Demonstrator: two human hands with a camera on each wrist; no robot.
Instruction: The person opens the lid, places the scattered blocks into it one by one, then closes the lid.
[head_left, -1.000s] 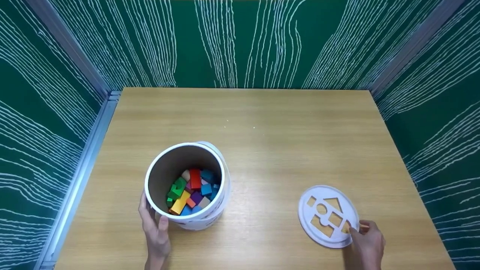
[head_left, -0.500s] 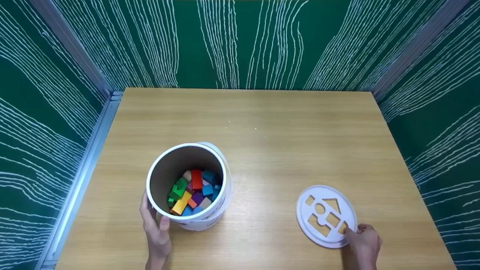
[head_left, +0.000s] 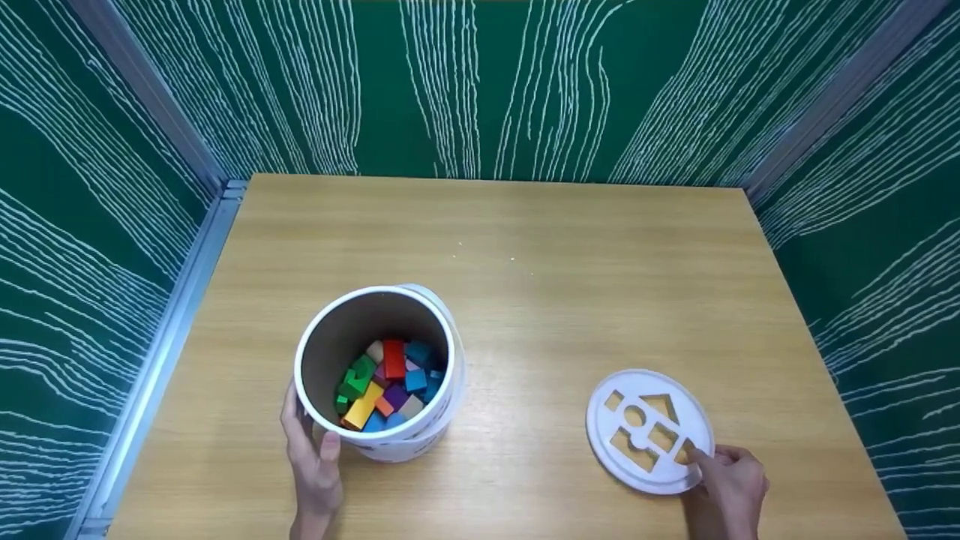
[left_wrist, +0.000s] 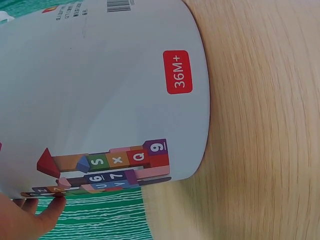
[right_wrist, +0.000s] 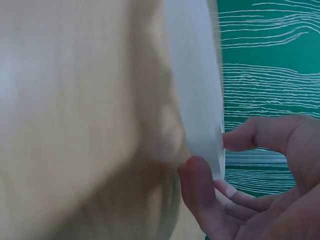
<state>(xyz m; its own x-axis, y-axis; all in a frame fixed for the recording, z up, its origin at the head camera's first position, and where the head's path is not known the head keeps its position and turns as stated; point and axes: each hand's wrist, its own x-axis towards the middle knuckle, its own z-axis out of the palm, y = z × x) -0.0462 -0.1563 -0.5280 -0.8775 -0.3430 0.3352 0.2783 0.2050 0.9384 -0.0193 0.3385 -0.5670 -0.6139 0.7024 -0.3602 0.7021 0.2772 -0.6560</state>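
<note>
A white cylindrical bucket (head_left: 397, 448) stands open on the left of the table, tilted slightly in the head view. Inside it lie colourful toy blocks, among them a red block (head_left: 393, 360), a yellow block (head_left: 361, 409) and a green block (head_left: 363, 370). My left hand (head_left: 313, 469) holds the bucket's near left side, thumb just below the rim and fingers around the wall. At right, my right hand (head_left: 729, 480) pinches the edge of a round white lid (head_left: 637, 438) with cut-out shapes. In the right wrist view, the lid (right_wrist: 196, 85) is seen edge-on, between thumb and fingers.
The wooden table (head_left: 525, 315) carries a few tiny white specks (head_left: 512, 259) towards the back. Green walls with white wavy lines (head_left: 442, 90) enclose its back and sides. A metal rail (head_left: 161, 352) runs along the left edge.
The right hand has shifted the lid slightly to the left, its fingers settling further over the edge. The left hand and bucket keep their place, with only a slight shift of the view.
</note>
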